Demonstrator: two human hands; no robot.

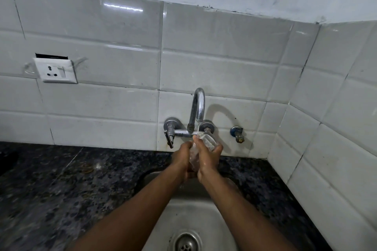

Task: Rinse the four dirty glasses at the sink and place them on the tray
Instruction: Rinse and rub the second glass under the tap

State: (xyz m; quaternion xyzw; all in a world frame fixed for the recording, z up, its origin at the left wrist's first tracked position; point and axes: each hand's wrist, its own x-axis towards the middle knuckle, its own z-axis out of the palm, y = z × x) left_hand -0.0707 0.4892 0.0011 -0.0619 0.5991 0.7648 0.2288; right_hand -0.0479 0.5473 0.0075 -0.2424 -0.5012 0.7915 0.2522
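- Head view, nine o'clock: a white wall socket (56, 70) above the dark speckled counter (51, 179).
- Left hand (181, 157): its grip curls round the lower part of the clear glass (208, 142).
- That glass is held over the steel sink (183, 216), under water running from the tap (197, 106) at its twelve o'clock.
- Right hand (210, 159): its grip wraps the glass's upper side.
- Three o'clock of the tap: a small wall valve (236, 131).

White tiled wall (204, 63) meets dark granite counter (61, 185).
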